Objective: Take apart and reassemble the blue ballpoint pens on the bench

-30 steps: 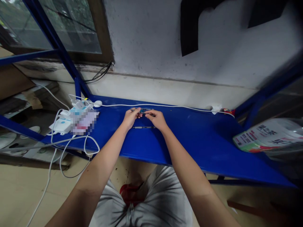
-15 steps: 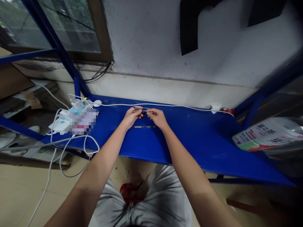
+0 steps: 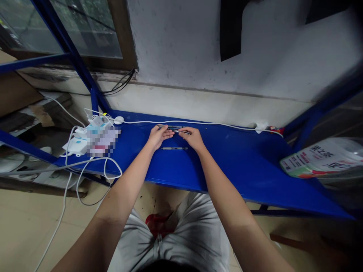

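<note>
My left hand (image 3: 159, 137) is closed on a dark, slim pen above the blue shelf (image 3: 227, 158), its thumb pressed over the pen near the index finger. Facing it, my right hand (image 3: 193, 137) pinches a pen (image 3: 176, 131) with thumb and fingertips. The two hands are a short gap apart, and thin pen parts span that gap. Fingers hide much of them, so I cannot tell how many pens are held. Nearer to me, another grey and dark pen (image 3: 174, 148) lies flat on the shelf, touched by neither hand.
White power strips and chargers (image 3: 78, 143) with looping cables crowd the shelf's left end. A white cord (image 3: 215, 124) runs along the back edge by the wall. On the right lies a large labelled plastic bottle (image 3: 323, 158). Blue frame posts (image 3: 95, 102) rise at the shelf's ends.
My left hand's lower fingers have straightened toward the right. The right hand has shifted slightly, still pinching. The whole view has moved a little; the loose pen stays on the shelf.
</note>
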